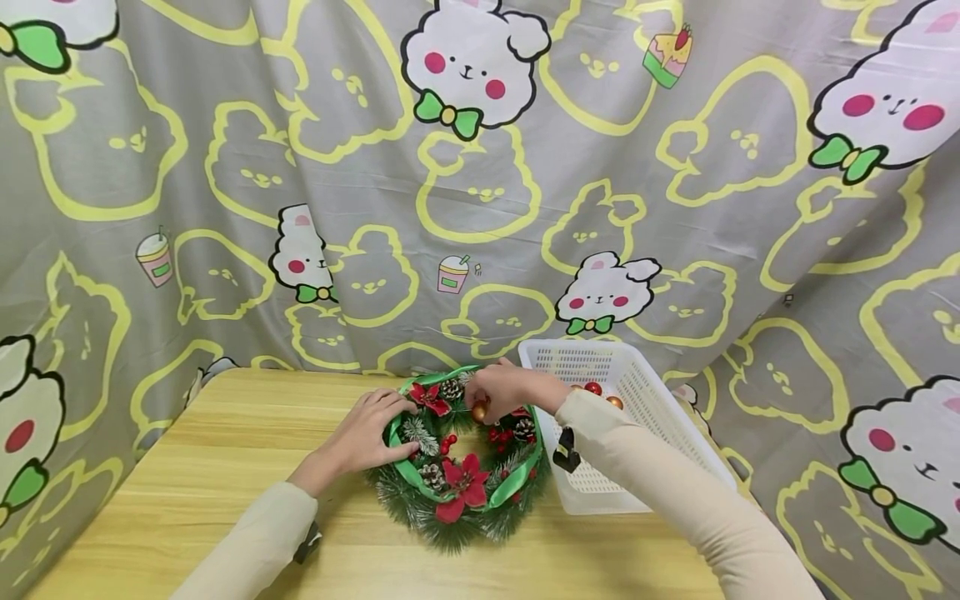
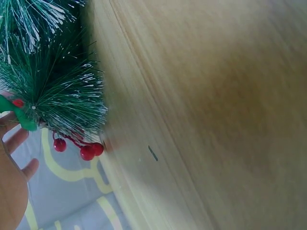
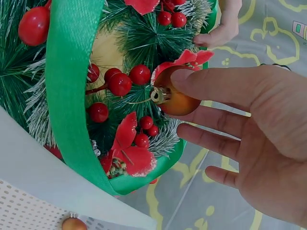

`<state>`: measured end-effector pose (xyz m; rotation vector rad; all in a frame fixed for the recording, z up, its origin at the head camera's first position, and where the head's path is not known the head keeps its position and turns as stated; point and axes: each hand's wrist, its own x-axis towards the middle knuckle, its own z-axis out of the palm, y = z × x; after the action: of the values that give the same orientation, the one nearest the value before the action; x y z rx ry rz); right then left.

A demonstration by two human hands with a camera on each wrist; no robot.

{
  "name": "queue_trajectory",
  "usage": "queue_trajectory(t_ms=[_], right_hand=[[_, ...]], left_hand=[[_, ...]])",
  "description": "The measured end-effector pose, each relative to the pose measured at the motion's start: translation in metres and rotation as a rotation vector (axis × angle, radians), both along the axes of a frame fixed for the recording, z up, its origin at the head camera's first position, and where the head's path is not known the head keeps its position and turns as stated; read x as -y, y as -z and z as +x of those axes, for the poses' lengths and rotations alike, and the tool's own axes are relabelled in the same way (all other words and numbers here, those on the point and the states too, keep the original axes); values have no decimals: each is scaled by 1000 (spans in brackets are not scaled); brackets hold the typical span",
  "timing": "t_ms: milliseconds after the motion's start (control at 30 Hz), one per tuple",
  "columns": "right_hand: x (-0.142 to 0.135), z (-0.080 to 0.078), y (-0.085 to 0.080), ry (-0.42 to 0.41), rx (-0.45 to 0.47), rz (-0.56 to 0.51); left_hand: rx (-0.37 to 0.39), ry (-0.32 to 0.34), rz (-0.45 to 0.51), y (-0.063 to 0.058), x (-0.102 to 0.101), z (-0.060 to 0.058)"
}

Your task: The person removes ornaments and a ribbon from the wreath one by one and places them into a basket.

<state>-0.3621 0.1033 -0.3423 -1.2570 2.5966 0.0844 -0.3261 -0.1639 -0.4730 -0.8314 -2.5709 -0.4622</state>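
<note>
A green Christmas wreath with red poinsettias, pinecones, berries and a green ribbon lies on the wooden table. On its left side my left hand holds the edge, the thumb toward the inside; the left wrist view shows only part of this hand beside the greenery. Between thumb and fingers, my right hand pinches a copper-orange Christmas ball by its round body. The ball's gold cap points toward the wreath's berries, above the far right part of the ring.
A white perforated plastic basket stands right of the wreath, beneath my right forearm. Inside are several red and orange balls. A grey curtain with cartoon animals hangs behind the table.
</note>
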Motion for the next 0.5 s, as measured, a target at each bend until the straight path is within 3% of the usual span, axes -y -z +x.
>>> queue_trajectory(t_ms=[267, 500], right_hand=[[-6, -4, -4, 52, 14, -24], [-14, -2, -15, 74, 110, -47]], left_hand=[[0, 0, -5, -1, 0, 1], [8, -2, -3, -1, 0, 2]])
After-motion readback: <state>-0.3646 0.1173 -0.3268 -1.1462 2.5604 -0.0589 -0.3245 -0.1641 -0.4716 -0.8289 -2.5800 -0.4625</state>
